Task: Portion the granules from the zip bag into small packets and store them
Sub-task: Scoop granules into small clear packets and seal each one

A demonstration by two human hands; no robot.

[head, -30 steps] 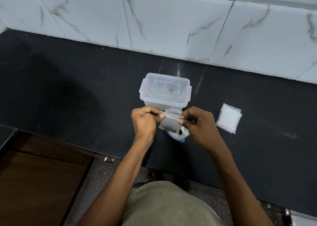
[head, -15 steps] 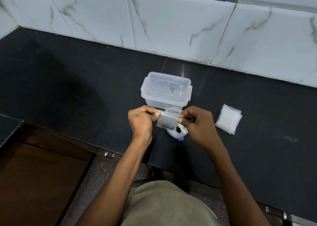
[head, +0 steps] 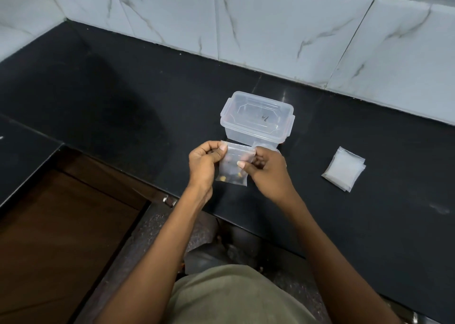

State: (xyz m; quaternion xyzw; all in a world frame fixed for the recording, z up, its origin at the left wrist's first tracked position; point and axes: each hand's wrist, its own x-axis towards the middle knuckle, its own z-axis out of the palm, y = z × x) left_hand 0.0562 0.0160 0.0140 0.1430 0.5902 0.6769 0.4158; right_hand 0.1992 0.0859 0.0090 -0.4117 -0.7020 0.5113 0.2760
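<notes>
One small packet (head: 233, 165) holding few granules is being pinched at its top by both hands, left hand (head: 205, 162) and right hand (head: 267, 173); sealing looks underway. Lidded box (head: 257, 119) at 12 o'clock is waiting, spare packets (head: 344, 169) at 3 o'clock.

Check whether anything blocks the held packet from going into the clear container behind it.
The lid does: it sits on the container, covering its opening. Both hands, left hand and right hand, pinch the packet.

Bare arms, olive top
The person wears an olive-green shirt (head: 236, 296) (plain cloth, no print showing); both forearms are uncovered, without sleeves.
</notes>
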